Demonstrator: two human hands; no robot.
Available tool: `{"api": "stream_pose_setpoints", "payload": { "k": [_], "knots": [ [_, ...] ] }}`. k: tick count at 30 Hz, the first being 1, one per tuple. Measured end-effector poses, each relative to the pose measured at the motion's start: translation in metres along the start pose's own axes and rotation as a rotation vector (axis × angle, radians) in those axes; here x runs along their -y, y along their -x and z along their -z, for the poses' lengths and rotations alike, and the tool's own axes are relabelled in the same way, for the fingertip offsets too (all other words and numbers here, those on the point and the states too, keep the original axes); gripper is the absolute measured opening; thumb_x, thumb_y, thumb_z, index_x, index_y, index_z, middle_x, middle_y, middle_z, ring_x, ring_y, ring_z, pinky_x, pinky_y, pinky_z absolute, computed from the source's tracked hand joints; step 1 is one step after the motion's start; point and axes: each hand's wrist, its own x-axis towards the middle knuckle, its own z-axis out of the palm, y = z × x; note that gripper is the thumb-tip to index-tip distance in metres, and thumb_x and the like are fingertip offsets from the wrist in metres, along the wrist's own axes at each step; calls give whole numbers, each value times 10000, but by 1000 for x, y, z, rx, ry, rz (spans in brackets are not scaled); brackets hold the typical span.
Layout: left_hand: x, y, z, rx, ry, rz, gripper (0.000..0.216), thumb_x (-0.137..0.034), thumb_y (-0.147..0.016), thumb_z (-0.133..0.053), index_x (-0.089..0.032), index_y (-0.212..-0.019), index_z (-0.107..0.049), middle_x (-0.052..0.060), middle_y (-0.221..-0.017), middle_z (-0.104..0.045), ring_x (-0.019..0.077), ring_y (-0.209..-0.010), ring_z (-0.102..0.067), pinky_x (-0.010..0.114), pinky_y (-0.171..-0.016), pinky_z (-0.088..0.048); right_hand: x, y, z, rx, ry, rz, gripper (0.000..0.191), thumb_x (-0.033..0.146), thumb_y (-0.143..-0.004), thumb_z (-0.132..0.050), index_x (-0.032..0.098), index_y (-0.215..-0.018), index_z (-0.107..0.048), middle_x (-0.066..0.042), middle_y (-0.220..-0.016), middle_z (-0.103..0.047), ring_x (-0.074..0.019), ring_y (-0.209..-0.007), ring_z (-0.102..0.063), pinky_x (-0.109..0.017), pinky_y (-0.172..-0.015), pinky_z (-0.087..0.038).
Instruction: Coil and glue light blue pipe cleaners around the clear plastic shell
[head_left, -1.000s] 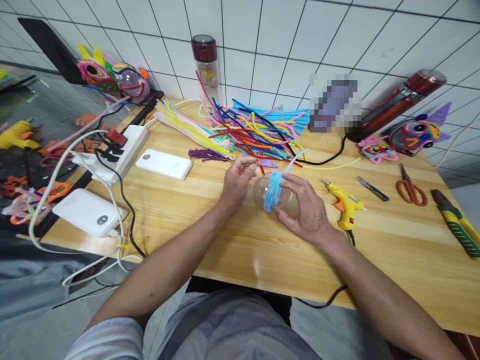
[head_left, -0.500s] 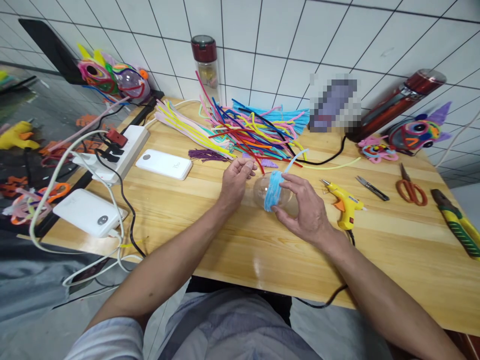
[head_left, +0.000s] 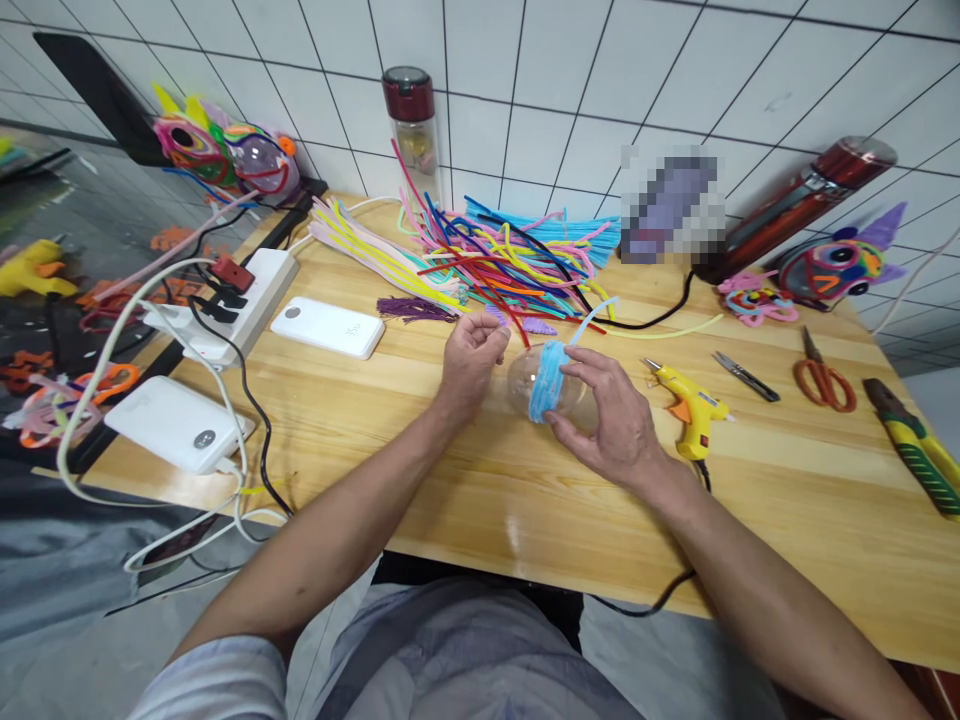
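Observation:
A clear round plastic ball (head_left: 523, 386) lies on the table, with light blue pipe cleaner (head_left: 547, 383) wound round its middle. One blue end sticks up and to the right from the winding. My right hand (head_left: 609, 412) grips the ball from the right, thumb and fingers at the blue band. Left of the ball and apart from it, my left hand (head_left: 474, 360) is closed in a pinch, its fingertips turned toward the ball. Whether anything small sits in that pinch I cannot make out. Purple coiled pieces (head_left: 538, 326) lie just behind it.
Loose pipe cleaners (head_left: 510, 255) heap up behind my hands. To the right lie a yellow glue gun (head_left: 696, 410), snips (head_left: 746, 377), scissors (head_left: 823, 385) and pliers (head_left: 911, 445). White power banks (head_left: 328, 328) and a power strip (head_left: 255, 300) with cables are on the left.
My left hand has shifted very slightly, its fingers curling a little more. The ball and my right hand stay in place.

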Motion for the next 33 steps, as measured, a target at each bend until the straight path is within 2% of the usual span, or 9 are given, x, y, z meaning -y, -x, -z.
{"api": "stream_pose_setpoints", "payload": {
  "k": [7, 13, 24, 27, 33],
  "knots": [
    [-1, 0, 1, 9, -40, 10, 160, -199, -854, -799, -226, -878, -643, -73, -650, -590, 104, -576, -525, 249, -610, -450, 0, 0, 1, 14, 6, -6, 569, 362, -987, -763, 259, -1504, -548, -213, -1490, -728, -415, -1358, -736, -640, -1058, -662],
    [-4, 2, 1, 49, -15, 13, 153, -231, -866, -813, -213, -927, -675, -56, -714, -641, 98, -629, -574, 245, -669, -510, 0, -1, 1, 16, 14, 3, 555, 366, -996, -756, 249, -1497, -547, -223, -1492, -723, -415, -1363, -734, -642, -1049, -665],
    [-3, 2, 0, 49, 46, 54, 96, -179, -943, -734, -221, -918, -652, -72, -643, -570, 89, -574, -522, 231, -626, -443, 0, -1, 1, 6, 12, 17, 562, 365, -997, -759, 247, -1501, -539, -232, -1477, -727, -418, -1357, -739, -640, -1038, -673],
    [-3, 2, 0, 49, 68, 78, 111, -198, -941, -761, -224, -921, -655, -75, -639, -564, 89, -570, -526, 235, -615, -444, -1, 0, 1, 4, 8, 10, 561, 364, -999, -756, 254, -1507, -544, -223, -1480, -728, -416, -1361, -737, -640, -1042, -673],
    [-6, 2, 0, 110, 123, 118, 179, -231, -890, -848, -214, -945, -678, -50, -724, -650, 92, -648, -603, 236, -684, -534, -1, 0, 0, 6, 3, 4, 571, 366, -992, -761, 256, -1509, -545, -220, -1495, -724, -421, -1366, -734, -652, -1051, -666]
  ]
}}
